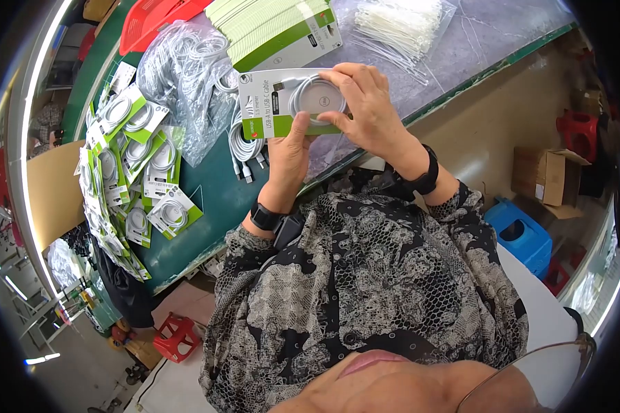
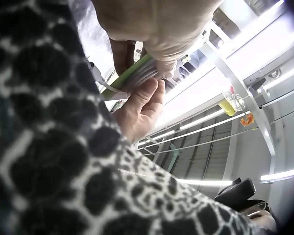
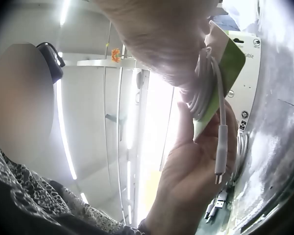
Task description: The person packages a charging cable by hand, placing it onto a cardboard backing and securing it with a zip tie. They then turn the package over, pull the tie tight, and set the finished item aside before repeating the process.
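Note:
A white and green printed card (image 1: 255, 107) labelled "USB-A to USB-C cable" is held up in front of the chest. Against its face lies a coiled white USB cable (image 1: 294, 103), one plug pointing left. My left hand (image 1: 289, 157) grips the card's lower edge, thumb on the front by the coil, other fingers hidden behind. With curled fingers and thumb, my right hand (image 1: 372, 107) holds the coil against the card's right end. From the right wrist, a cable plug (image 3: 221, 154) hangs down beside the left hand.
Carded cables (image 1: 138, 151) are heaped at the table's left. Bagged cables (image 1: 179, 62) and loose cables (image 1: 244, 141) lie nearer. Behind the hands are a stack of cards (image 1: 269, 31), white cable ties (image 1: 399, 24) and a red tray (image 1: 158, 20). The table edge (image 1: 475, 72) runs along the right.

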